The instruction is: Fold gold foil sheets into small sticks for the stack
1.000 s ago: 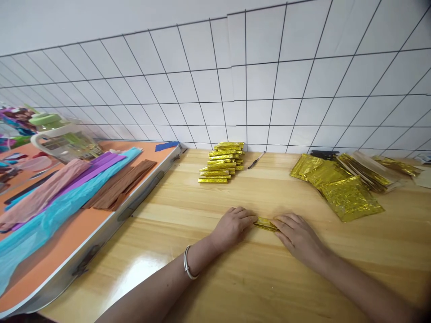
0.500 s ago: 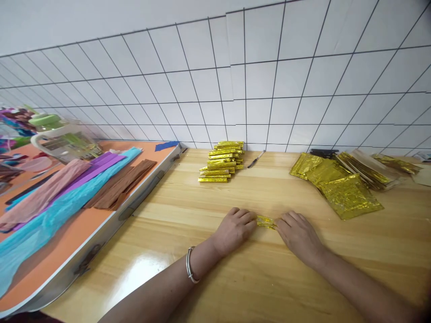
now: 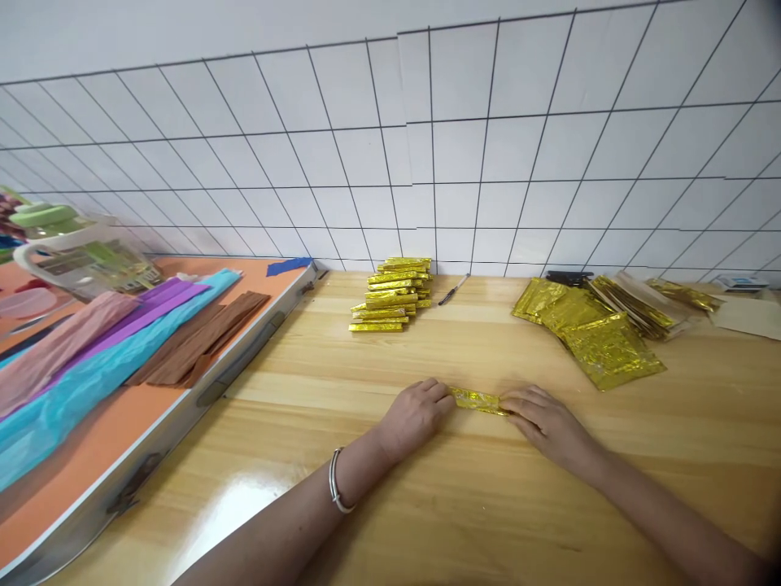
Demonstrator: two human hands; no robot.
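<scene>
A narrow folded strip of gold foil paper (image 3: 477, 400) lies on the wooden table between my hands. My left hand (image 3: 418, 415), with a silver bangle at its wrist, has its fingers closed on the strip's left end. At the right end, my right hand (image 3: 546, 419) pinches the strip between thumb and fingers. Beyond my left hand is a pile of folded gold foil strips (image 3: 390, 297). Flat gold foil sheets (image 3: 610, 346) lie spread beyond my right hand.
A pen (image 3: 453, 290) lies beside the strip pile near the tiled wall (image 3: 457, 146). An orange-topped board with a raised edge (image 3: 152, 407) fills the left, bearing brown (image 3: 211, 338), turquoise (image 3: 115, 370) and purple crepe paper and a clear green-lidded container (image 3: 98, 252).
My hands have moved slightly apart, so more of the gold strip shows between them. The camera view has shifted a little to the right.
</scene>
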